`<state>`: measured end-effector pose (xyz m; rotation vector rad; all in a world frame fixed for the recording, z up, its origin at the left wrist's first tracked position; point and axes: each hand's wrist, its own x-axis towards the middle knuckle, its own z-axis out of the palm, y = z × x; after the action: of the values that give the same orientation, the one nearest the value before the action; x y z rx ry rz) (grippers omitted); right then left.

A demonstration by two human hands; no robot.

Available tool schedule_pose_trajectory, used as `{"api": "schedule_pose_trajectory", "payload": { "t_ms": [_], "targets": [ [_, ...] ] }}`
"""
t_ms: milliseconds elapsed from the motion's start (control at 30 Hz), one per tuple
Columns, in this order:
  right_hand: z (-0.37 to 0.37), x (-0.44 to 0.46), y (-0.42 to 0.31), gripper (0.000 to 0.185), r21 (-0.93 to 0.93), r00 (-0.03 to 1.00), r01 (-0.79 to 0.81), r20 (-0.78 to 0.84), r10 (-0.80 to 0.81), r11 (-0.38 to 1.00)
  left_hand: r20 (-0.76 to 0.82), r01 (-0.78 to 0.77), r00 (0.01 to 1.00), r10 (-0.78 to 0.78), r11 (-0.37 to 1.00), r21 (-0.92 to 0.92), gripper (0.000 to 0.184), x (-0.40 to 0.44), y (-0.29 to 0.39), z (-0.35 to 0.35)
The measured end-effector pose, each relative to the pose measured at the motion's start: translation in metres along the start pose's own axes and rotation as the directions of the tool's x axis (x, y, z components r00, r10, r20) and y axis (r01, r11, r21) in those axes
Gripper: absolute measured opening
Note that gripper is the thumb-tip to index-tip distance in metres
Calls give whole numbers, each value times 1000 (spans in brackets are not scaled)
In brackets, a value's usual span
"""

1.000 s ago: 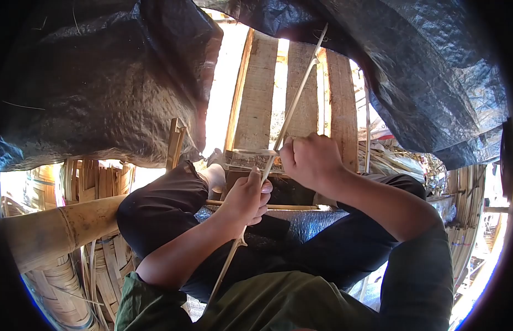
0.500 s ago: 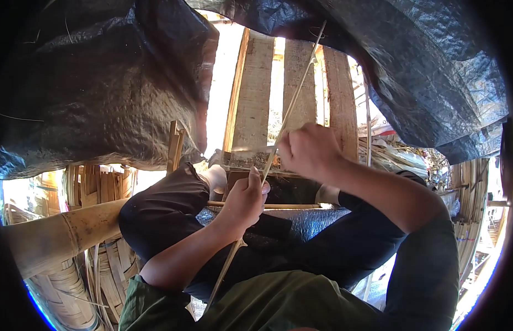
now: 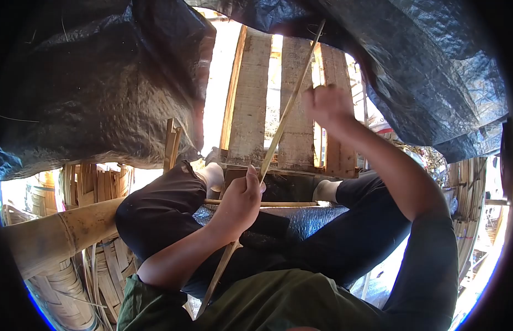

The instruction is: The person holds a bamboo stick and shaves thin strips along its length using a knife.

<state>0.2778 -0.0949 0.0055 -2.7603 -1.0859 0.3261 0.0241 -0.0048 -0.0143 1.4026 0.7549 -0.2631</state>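
A long, thin bamboo strip (image 3: 288,108) slants from my lap up to the dark sheet at the top. My left hand (image 3: 241,199) is wrapped round its lower middle, thumb pointing up along it. To the right of the strip's upper half, my right hand (image 3: 329,105) is raised and blurred, with the fingers curled. Whether it holds anything is hidden; the blade-like piece seen earlier beside it does not show now.
Wooden planks (image 3: 250,94) stand in front of me. Dark plastic sheets (image 3: 102,83) hang at both sides. A thick bamboo pole (image 3: 63,231) lies at the left, above woven baskets (image 3: 66,295). Bundled strips (image 3: 470,193) are at the right.
My right hand has moved up and to the right, away from the left hand, and off the strip. My left hand has stayed nearly in place round the strip.
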Motion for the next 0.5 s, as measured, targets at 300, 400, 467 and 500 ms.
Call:
{"api": "schedule_pose_trajectory", "payload": {
  "t_ms": [300, 400, 467, 500],
  "targets": [
    [1, -23, -34, 52, -64, 985, 103, 143, -93, 993, 73, 101, 993, -90, 982, -159, 54, 2, -1, -4],
    [-3, 16, 11, 51, 18, 995, -103, -9, 103, 995, 120, 201, 977, -178, 955, -220, 51, -6, 12, 0],
    [15, 30, 38, 57, 36, 975, -153, -159, 157, 988, 140, 204, 974, -177, 955, -214, 49, -8, 16, 3],
    [14, 31, 32, 60, 41, 967, -168, -185, 173, 985, 160, 213, 970, -181, 954, -210, 47, -9, 17, 4]
  ]
}}
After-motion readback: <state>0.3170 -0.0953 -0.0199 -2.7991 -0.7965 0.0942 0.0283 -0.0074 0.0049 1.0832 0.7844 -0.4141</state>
